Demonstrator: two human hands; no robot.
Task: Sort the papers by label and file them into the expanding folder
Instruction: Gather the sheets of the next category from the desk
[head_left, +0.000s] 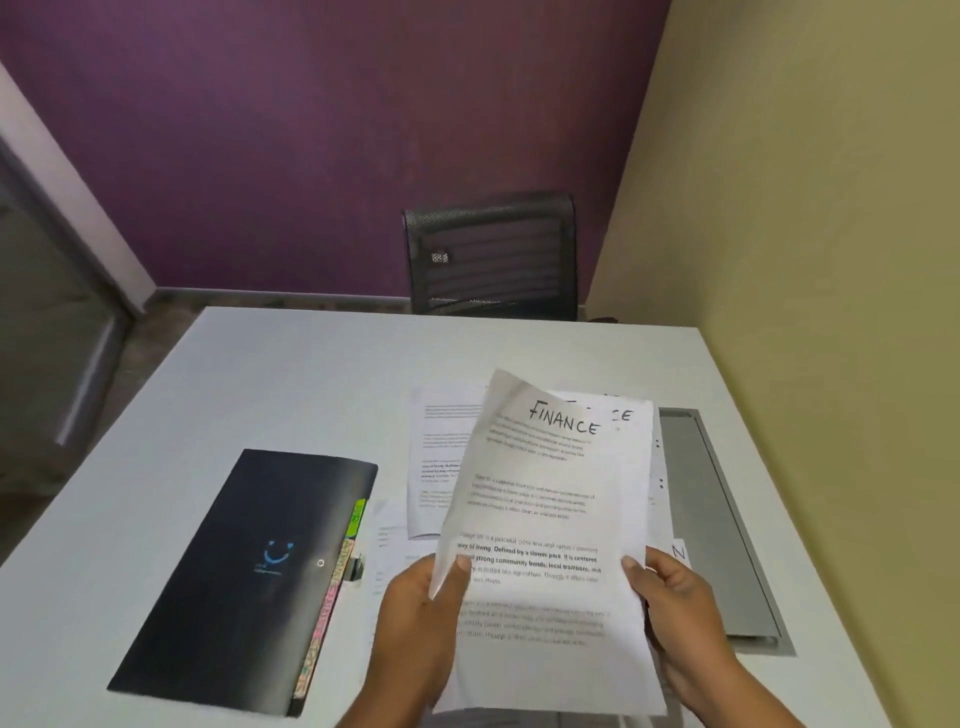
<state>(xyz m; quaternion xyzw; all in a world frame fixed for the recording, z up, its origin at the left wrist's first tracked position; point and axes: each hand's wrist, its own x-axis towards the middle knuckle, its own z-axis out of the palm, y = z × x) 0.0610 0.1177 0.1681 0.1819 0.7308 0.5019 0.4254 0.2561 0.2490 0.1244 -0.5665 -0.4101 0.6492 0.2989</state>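
White printed sheets, thin and curled at one top corner, make a stack (540, 499) headed FINANCE, held above the smooth table (260, 374). The left hand (415, 613) pinches its left edge, thumb on top; the right hand (680, 603) grips the right edge, perhaps with more sheets behind. The matte black expanding folder (244, 571) lies flat to the left, closed.

The single head-worn camera looks forward and down, close over the white table (260, 374).
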